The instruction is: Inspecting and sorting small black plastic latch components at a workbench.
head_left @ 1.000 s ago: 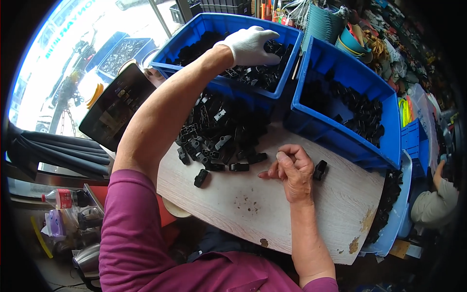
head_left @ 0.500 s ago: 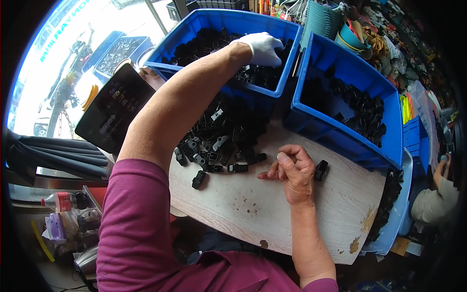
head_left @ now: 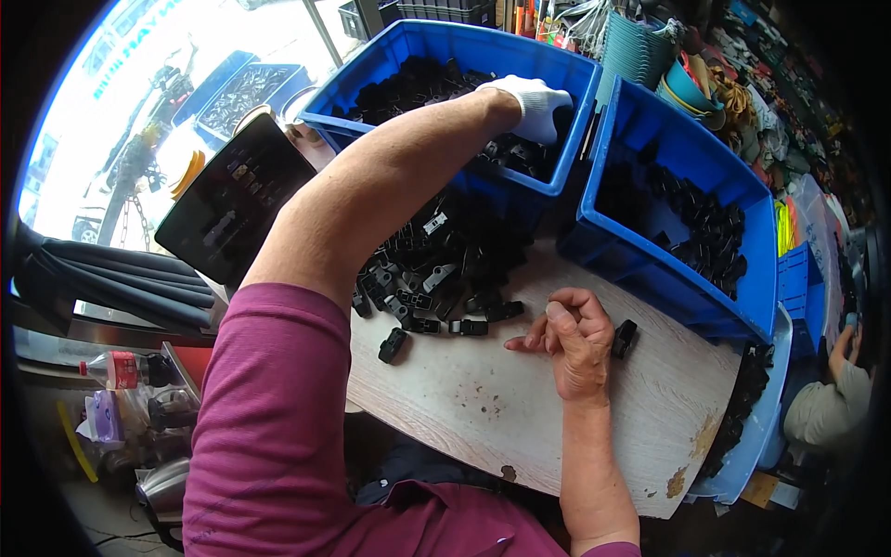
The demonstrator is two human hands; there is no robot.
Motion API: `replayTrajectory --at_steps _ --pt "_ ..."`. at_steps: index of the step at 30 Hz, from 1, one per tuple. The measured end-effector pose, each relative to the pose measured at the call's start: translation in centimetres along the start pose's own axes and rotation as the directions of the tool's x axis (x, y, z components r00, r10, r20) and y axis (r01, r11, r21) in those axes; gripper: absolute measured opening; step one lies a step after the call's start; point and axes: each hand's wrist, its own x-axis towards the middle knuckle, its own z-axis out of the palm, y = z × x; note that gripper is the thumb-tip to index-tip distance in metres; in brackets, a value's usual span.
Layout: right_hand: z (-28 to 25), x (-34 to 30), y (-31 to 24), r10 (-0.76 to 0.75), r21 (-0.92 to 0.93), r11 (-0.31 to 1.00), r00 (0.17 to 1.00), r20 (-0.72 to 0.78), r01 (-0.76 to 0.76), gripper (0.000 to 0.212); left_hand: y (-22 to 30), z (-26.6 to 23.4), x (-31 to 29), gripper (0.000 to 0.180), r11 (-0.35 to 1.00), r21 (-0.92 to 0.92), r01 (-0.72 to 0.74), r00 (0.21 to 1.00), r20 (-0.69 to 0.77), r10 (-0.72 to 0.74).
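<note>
My left hand (head_left: 536,107), in a white glove, reaches into the far blue bin (head_left: 445,33) of black plastic clip-like parts (head_left: 408,88). Its fingers point down among the parts and are hidden, so what they touch does not show. Bare, my right hand (head_left: 577,348) hovers low over the pale wood-grain tabletop (head_left: 464,395). Its thumb lies against the curled index finger, with nothing visible between them. Close beside it on the right is a single black part (head_left: 625,339). A heap of similar black and grey parts (head_left: 436,269) lies under my left forearm.
Another blue bin (head_left: 668,265), partly filled with black parts, stands at the right. Beyond the table's right edge is a light-blue tray (head_left: 775,399) of dark pieces. A dark tablet-like screen (head_left: 237,200) leans at the left. Another person's hand (head_left: 840,348) shows far right.
The whole view has shifted slightly, so the scene sits a little farther right and lower. My left hand stays in the far bin, and my right hand keeps its curled pose.
</note>
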Motion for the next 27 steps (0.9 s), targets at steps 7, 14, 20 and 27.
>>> replayTrajectory --at_steps 7,14,20,27 --pt "0.5 -0.1 -0.3 0.010 0.022 1.000 1.000 0.001 -0.010 0.013 -2.5 -0.7 0.1 0.083 0.955 -0.283 -0.088 0.963 0.223 0.155" --pt "0.5 0.0 -0.1 0.021 0.017 1.000 1.000 -0.001 -0.021 0.013 -1.1 0.5 -0.7 0.104 0.989 -0.087 -0.115 0.973 0.192 0.130" --pt "0.2 -0.1 -0.2 0.007 0.037 0.999 1.000 -0.002 -0.007 0.012 0.0 0.2 -1.5 0.072 0.979 0.012 -0.204 0.979 0.017 0.204" --pt "0.5 0.0 -0.1 0.004 0.031 1.000 1.000 -0.006 -0.004 0.013 0.5 0.3 -1.8 0.066 0.992 0.121 -0.043 0.996 0.079 0.033"
